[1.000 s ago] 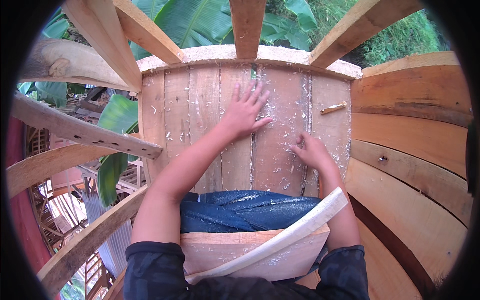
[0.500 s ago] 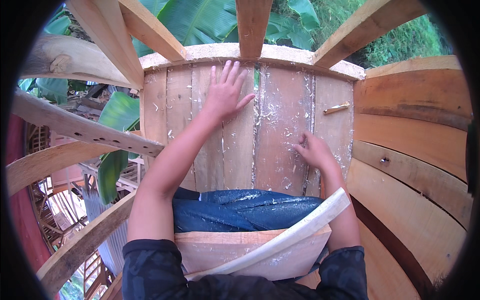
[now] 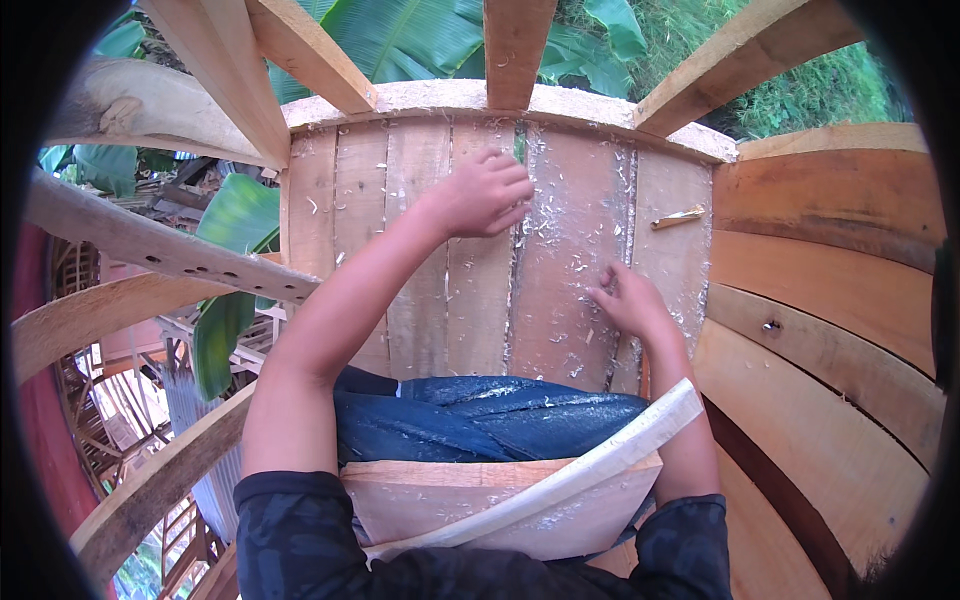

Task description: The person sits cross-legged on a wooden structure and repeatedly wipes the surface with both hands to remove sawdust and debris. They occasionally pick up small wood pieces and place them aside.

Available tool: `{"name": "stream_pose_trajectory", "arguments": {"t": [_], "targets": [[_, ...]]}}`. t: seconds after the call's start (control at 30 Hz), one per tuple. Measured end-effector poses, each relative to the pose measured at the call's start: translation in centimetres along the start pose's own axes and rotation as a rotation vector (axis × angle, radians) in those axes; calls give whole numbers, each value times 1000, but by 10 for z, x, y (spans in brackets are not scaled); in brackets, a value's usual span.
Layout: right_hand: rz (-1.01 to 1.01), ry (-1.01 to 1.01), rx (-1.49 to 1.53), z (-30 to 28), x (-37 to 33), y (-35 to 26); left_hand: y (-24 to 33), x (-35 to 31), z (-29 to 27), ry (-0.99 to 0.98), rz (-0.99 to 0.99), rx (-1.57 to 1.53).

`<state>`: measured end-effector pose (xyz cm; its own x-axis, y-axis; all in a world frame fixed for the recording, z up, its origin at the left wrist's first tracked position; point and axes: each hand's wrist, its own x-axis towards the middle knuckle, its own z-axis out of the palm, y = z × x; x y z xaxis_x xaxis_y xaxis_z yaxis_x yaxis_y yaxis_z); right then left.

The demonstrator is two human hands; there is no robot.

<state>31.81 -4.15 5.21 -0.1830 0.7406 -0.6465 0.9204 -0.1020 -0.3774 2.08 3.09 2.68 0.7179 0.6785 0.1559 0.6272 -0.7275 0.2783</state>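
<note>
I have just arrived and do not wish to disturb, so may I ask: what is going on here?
A person has both hands over wooden planks scattered with shavings. The left hand is loosely curled; the right hand has bent fingers. Neither visibly holds anything. A wooden strip lies across a board close to the person's body.

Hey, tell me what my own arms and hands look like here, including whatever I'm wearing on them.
Your left hand and right hand are ungloved, and both forearms are bare. Short, dark sleeves cover your upper arms, with a faint mottled pattern and plain hems.
</note>
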Motion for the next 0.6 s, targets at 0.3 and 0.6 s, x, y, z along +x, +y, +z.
{"name": "stream_pose_trajectory", "arguments": {"t": [0.3,0.6], "targets": [[-38,25,36,3,1,0,-51,-29,-7,405,-318,121],[-41,36,9,5,3,0,-84,-148,-40,372,-1205,388]]}}
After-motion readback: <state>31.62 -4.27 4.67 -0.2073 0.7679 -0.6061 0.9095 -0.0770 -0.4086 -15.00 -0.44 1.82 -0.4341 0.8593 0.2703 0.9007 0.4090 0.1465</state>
